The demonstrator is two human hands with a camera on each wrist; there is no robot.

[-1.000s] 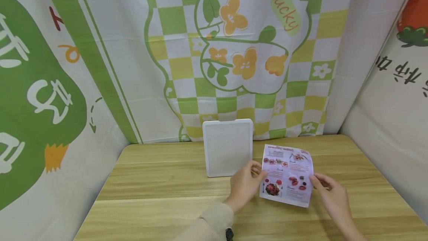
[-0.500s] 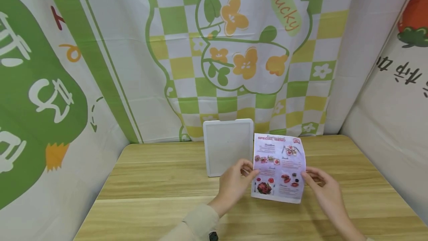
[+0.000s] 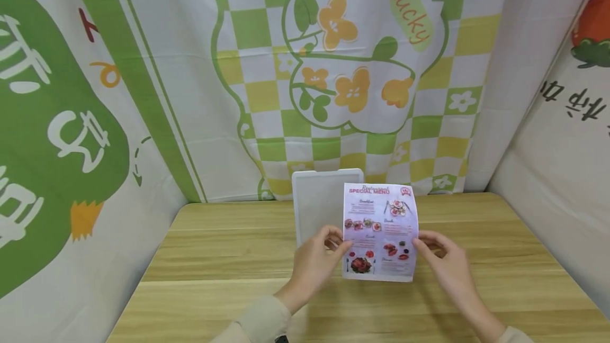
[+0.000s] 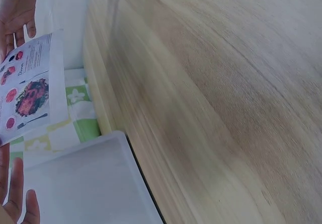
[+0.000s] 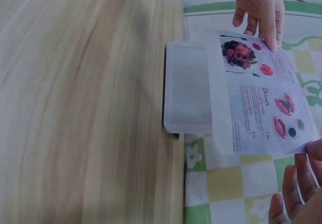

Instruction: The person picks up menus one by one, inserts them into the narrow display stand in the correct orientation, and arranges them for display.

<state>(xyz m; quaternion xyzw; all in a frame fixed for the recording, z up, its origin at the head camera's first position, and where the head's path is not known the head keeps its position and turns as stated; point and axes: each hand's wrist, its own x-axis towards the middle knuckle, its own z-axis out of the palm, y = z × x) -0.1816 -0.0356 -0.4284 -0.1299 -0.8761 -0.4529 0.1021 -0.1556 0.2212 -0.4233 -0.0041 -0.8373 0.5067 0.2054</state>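
Paper menu [image 3: 379, 232]: held up on the near side of the white board [image 3: 316, 205], slightly right.
Left hand [image 3: 314, 262]: pinches left edge.
Right hand [image 3: 447, 262]: pinches right edge.
Menu tension: keep light and even.

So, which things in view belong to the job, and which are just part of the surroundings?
In the job:
Menu, pinched at its side edges by the left hand and right hand.
Board, probably: it stands behind the menu, partly covered by it in the head view.

Just surroundings:
Table, under the work.
Printed cloth, hanging behind.
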